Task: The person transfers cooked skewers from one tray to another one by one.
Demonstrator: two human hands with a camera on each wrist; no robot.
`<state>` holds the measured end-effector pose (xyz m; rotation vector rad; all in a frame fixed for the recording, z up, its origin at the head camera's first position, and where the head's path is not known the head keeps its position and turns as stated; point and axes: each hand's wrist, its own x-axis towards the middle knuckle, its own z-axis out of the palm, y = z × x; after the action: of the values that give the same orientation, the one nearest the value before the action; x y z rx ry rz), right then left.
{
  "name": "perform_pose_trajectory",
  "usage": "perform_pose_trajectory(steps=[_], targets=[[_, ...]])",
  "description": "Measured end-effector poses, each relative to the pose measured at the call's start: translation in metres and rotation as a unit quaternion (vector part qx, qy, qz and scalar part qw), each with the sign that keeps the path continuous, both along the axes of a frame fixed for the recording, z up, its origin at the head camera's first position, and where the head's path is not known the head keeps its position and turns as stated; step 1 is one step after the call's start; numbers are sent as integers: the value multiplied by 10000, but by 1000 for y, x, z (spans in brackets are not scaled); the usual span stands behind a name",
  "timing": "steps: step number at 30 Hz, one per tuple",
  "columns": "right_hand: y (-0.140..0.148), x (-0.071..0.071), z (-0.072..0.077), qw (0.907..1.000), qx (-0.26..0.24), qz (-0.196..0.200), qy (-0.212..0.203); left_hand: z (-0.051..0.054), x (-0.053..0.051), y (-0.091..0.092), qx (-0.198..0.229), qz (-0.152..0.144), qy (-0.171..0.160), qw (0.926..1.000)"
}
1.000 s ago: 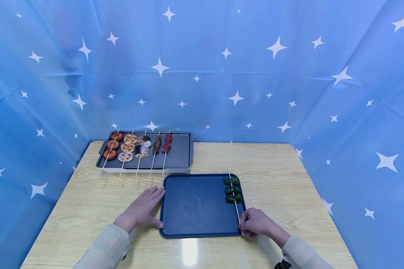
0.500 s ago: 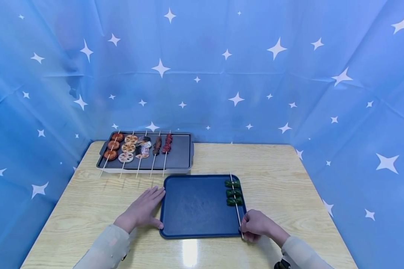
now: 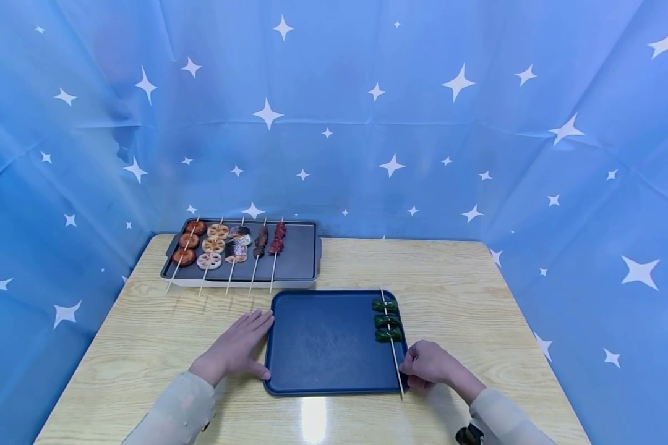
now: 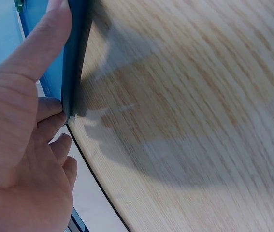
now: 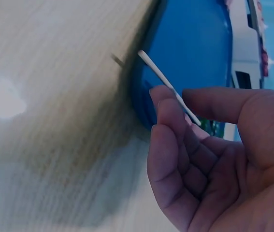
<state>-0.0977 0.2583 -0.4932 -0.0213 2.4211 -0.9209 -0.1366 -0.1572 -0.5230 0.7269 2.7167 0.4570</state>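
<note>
Your wide, pale wood-grain table (image 3: pixel 451 278) carries everything. At its far left stands a rectangular dark-topped grill plate with a pale base (image 3: pixel 300 250), well apart from your right hand; five skewers of brown, pale and red pieces (image 3: pixel 236 250) lie side by side on it. Nearer to you lies the shallow, round-cornered dark-blue tray (image 3: pixel 323 346), between your two hands. It looks light and stiff, with a smooth face that things could slide on; its raised rim seems the place to steady it.

Your left hand (image 3: pixel 236 346) is spread against the tray's left rim, thumb toward the near corner. Your right hand (image 3: pixel 431 364) is beside the near right corner, fingers bent, thumb and fingertips at the stick; you cannot tell from these views whether they press on it or have a little slack.

The thin wooden skewer with three glossy dark-green pieces (image 3: pixel 388 320) lies along the tray's right side, well apart from your left hand, its bare near end reaching out past the near rim. Expect it to be very light, the stick stiff but slender enough to snap, the pieces slick and apt to roll. Take hold of the bare stick, below the green.
</note>
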Motion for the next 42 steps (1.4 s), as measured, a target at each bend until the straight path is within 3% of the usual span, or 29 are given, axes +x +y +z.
perform_pose_trajectory(steps=[14, 21, 30, 42], targets=[[-3, -28, 13, 9983, -377, 195, 405, -1, -1, 1, -53, 80, -34, 9999], [-15, -47, 16, 9966, -263, 109, 772, 0, 0, 1, -37, 107, -42, 9999], [-44, -65, 14, 9933, -526, 75, 1028, -1, 0, 2, -37, 140, -50, 9999], [-100, -82, 15, 9929, -693, 122, 963, 0, 1, 1, -27, 144, -60, 9999]])
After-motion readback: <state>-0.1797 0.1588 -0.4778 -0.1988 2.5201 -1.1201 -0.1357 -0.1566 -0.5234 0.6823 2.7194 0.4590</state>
